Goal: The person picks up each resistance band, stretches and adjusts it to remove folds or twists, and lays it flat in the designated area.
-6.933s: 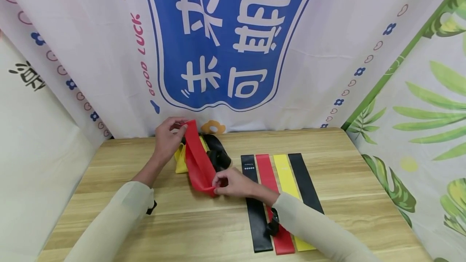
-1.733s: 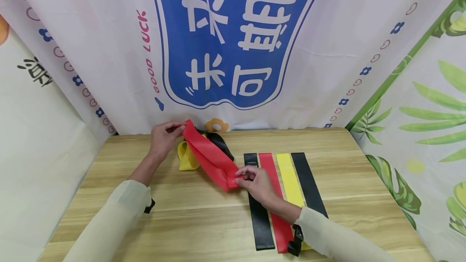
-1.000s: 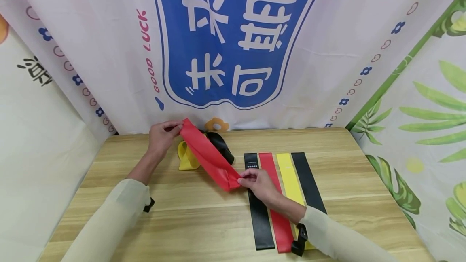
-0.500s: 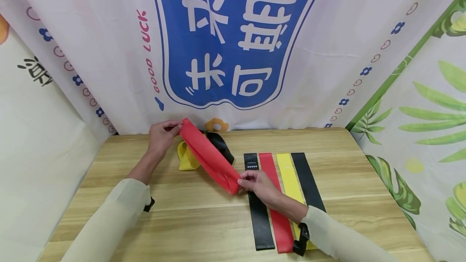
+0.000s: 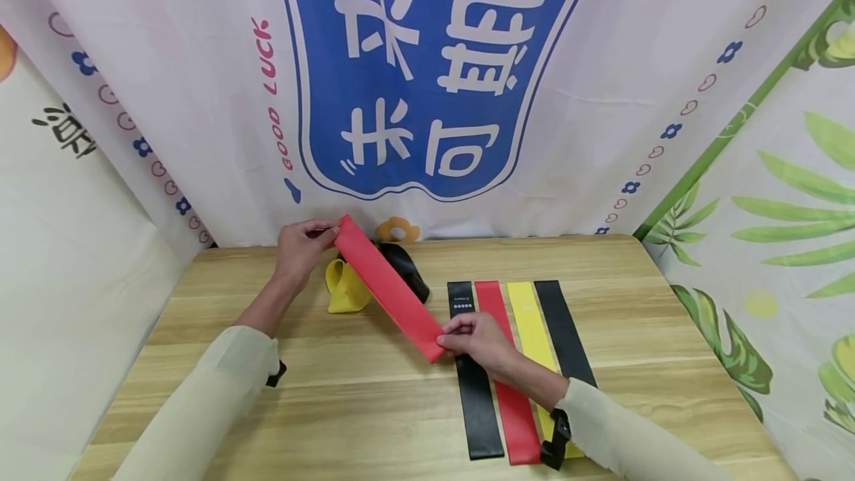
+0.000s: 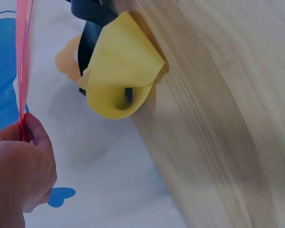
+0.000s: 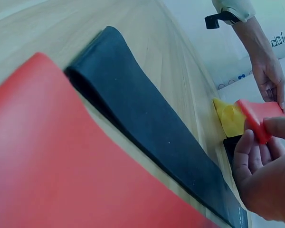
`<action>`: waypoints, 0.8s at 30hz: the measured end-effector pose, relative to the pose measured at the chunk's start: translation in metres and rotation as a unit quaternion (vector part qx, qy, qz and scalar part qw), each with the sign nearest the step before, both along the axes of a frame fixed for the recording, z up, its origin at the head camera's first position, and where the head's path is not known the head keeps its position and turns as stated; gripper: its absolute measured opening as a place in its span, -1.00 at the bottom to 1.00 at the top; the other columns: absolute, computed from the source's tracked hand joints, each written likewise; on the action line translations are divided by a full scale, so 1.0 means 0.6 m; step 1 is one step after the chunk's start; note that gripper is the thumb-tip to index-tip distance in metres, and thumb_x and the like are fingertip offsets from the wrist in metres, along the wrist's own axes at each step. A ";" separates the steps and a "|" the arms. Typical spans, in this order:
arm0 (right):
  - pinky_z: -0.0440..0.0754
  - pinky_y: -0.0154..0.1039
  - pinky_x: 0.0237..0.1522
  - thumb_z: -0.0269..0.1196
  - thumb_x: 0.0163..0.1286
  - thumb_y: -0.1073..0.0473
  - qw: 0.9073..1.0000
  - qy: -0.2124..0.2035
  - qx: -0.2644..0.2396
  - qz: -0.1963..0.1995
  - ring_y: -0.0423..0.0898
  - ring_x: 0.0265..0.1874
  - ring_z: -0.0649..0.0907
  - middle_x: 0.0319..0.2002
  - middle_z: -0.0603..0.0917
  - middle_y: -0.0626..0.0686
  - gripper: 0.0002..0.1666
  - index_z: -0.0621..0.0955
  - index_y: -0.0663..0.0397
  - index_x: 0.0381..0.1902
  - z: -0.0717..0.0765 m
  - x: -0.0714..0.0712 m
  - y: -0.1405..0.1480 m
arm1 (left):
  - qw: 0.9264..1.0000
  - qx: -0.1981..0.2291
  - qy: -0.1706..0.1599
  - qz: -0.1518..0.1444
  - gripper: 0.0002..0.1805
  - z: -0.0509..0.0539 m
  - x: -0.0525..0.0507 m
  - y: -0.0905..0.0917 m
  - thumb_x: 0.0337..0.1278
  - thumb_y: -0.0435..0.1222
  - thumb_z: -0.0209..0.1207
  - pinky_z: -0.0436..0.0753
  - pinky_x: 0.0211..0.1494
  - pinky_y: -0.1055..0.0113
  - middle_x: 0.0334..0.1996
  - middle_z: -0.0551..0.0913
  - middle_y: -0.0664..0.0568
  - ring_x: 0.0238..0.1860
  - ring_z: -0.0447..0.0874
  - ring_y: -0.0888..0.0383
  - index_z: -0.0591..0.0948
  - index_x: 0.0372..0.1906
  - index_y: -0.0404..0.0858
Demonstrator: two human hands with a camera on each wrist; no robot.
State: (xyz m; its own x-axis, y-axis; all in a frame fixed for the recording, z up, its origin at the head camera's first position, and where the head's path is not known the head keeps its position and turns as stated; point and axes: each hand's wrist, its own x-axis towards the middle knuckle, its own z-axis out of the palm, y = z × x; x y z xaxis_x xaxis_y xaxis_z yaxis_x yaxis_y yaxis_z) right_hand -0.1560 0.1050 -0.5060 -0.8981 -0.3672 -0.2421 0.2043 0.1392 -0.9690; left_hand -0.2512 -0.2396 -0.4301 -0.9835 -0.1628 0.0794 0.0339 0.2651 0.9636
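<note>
A red band (image 5: 390, 284) is stretched flat and slanting between both hands, above the table. The left hand (image 5: 297, 254) pinches its upper end, and the right hand (image 5: 482, 344) pinches its lower end. In the left wrist view the red band (image 6: 23, 61) appears edge-on, with the left hand (image 6: 23, 166) gripping it. The right wrist view shows the right hand (image 7: 268, 175) with thumb and fingers on the red band (image 7: 261, 114). Behind the held band lie a crumpled yellow band (image 5: 345, 289) and a black band (image 5: 406, 269), partly covered by it.
On the right of the wooden table (image 5: 320, 407) four flat bands lie side by side: black (image 5: 477, 407), red (image 5: 494, 310), yellow (image 5: 528, 318) and black (image 5: 568, 340). The right forearm passes over some. A printed curtain (image 5: 588, 132) hangs along the table's back edge.
The held red band was loose and folded earlier; it is now straight and flat. The right hand has moved right, away from the left hand. The black bundle behind is less covered.
</note>
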 end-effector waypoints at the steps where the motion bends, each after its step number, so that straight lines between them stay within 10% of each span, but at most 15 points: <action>1: 0.81 -0.22 -0.16 0.49 0.37 0.22 1.000 -0.001 -0.002 -0.007 -0.06 -0.35 0.77 -0.26 0.82 0.09 -0.76 0.76 0.26 -0.10 -0.001 -0.001 0.000 | 1.000 0.003 0.002 -0.002 -0.71 0.001 0.001 0.000 0.47 -0.38 0.27 0.75 -0.09 0.49 0.08 0.72 -0.34 -0.24 0.75 0.23 0.73 0.15 -0.44; 24: 0.76 -0.24 -0.23 0.46 0.42 0.23 0.995 0.084 -0.011 0.056 -0.01 -0.33 0.71 -0.12 0.79 0.16 -0.50 0.55 0.19 0.23 -0.005 0.006 0.071 | 0.998 -0.016 -0.018 -0.054 -0.68 0.013 -0.002 0.053 0.43 -0.40 0.31 0.78 -0.02 0.35 0.10 0.69 -0.22 -0.02 0.63 -0.07 0.74 0.21 -0.32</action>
State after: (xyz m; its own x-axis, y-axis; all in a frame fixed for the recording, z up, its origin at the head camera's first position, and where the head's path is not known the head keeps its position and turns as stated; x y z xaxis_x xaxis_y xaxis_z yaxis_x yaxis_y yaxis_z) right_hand -0.1522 0.1474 -0.5091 -0.8783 -0.4707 -0.0835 0.0243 0.1306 -0.9911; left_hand -0.2523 -0.2077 -0.4225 -0.9975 -0.0531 0.0473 0.0297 0.2933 0.9556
